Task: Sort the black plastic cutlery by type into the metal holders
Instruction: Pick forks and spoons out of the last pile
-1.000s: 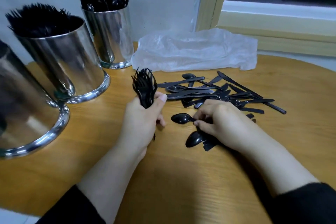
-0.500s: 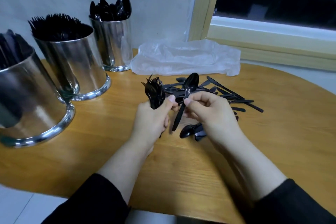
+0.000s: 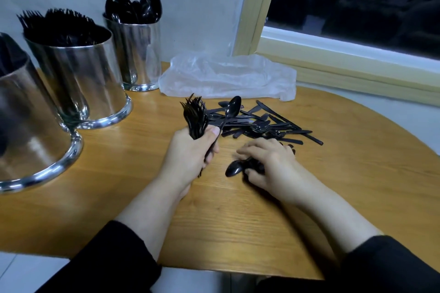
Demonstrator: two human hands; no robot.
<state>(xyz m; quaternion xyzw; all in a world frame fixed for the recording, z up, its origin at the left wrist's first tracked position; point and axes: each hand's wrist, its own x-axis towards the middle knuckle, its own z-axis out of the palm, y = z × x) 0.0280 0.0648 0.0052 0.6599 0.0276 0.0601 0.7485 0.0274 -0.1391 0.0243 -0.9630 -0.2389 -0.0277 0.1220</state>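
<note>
Near the middle of the wooden table (image 3: 119, 197), the loose pile of black cutlery (image 3: 264, 123) is lying spread out, knives, spoons and forks crossing one another, just in front of a crumpled clear plastic bag (image 3: 226, 76); the left hand (image 3: 188, 154) is standing upright beside the pile, its grip closing around a bundle of forks (image 3: 195, 114) with the tines fanning upward, and the thumb is pinning a single spoon (image 3: 232, 108) against the bundle, bowl up and tilting toward the pile; the right hand (image 3: 269, 162) is pressing palm-down on the table at the near edge of the pile, fingers curling over two or three spoons (image 3: 234, 169), one bowl poking out to the left; whether that grip is actually clamping them or only covering them cannot be told, the hand being blurred. Along the left side three metal holders are standing in a row; the far holder (image 3: 138, 54) is carrying spoons bowl-up, the middle holder (image 3: 78, 78) is bristling with forks, and the nearest holder (image 3: 31, 126), partly cut off by the frame, is showing dark contents too unclear to name. Black sleeves (image 3: 107, 261) are covering both forearms; a window frame (image 3: 333, 64) is running behind the table on the right.
</note>
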